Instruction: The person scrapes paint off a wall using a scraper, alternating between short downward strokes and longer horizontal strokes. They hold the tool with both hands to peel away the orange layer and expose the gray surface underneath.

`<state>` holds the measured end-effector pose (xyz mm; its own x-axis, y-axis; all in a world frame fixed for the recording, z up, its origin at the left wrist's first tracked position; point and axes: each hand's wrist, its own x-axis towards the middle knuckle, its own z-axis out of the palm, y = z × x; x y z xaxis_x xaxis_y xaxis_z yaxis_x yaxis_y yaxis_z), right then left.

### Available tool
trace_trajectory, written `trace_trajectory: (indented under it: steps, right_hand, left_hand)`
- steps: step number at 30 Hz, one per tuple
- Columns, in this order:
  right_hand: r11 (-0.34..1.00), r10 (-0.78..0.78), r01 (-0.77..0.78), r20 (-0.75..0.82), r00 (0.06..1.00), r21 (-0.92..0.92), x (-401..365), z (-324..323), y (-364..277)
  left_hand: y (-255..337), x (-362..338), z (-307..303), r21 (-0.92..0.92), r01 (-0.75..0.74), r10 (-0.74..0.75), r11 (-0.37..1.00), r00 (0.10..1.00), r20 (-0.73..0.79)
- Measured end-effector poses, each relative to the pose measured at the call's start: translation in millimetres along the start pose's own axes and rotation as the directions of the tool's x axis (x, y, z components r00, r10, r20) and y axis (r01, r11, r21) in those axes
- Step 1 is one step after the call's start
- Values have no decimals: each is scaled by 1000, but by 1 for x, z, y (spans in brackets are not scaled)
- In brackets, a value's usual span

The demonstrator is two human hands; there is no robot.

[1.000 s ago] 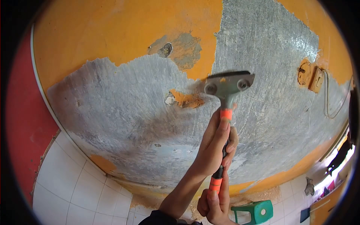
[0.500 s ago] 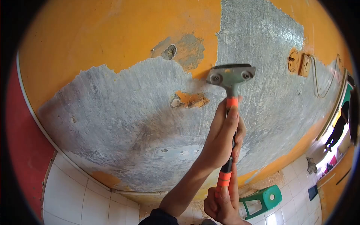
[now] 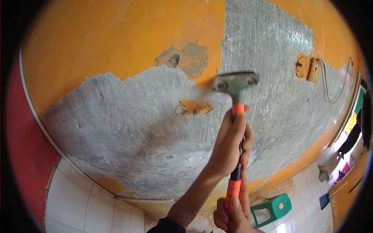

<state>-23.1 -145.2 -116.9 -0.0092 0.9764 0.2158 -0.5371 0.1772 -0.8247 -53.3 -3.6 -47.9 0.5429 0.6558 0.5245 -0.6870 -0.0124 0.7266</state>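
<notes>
A long-handled scraper with a wide metal head and a black and orange handle is held up against the wall. My left hand wraps round the upper handle, just below the head. Lower down, my right hand grips the orange end of the same handle. The scraper's head lies at the boundary between orange paint and bare grey plaster. A hole in the wall and a leftover orange patch are left of the head.
A switch box with a hanging cable is on the wall at right. Below stands a green plastic stool on the white tiled floor. A red wall borders the left side. Someone in dark clothing is partly visible at far right.
The scraper's head has shifted slightly left and down across the wall and is now blurred. Both hands keep their hold on the handle.
</notes>
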Motion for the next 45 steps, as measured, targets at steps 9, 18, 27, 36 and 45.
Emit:
trace_trajectory:
  steps: [9,18,27,36,45]
  right_hand:
    - [996,-50,54,56,997,-67,11,-3,-8]
    - [999,-24,26,79,997,-23,7,-3,-15]
    - [998,-51,53,99,994,-20,12,2,-25]
    - [997,-71,71,175,982,5,16,0,-36]
    - [997,-81,76,203,976,30,18,5,-49]
  left_hand:
    - [2,3,3,12,1,-1,1000,999,-38]
    - [5,11,7,23,-65,66,998,998,-10]
    - [9,16,12,-13,-68,68,998,998,4]
    - [20,24,19,16,-85,85,996,996,0]
    - [29,34,23,-24,-85,85,996,996,35]
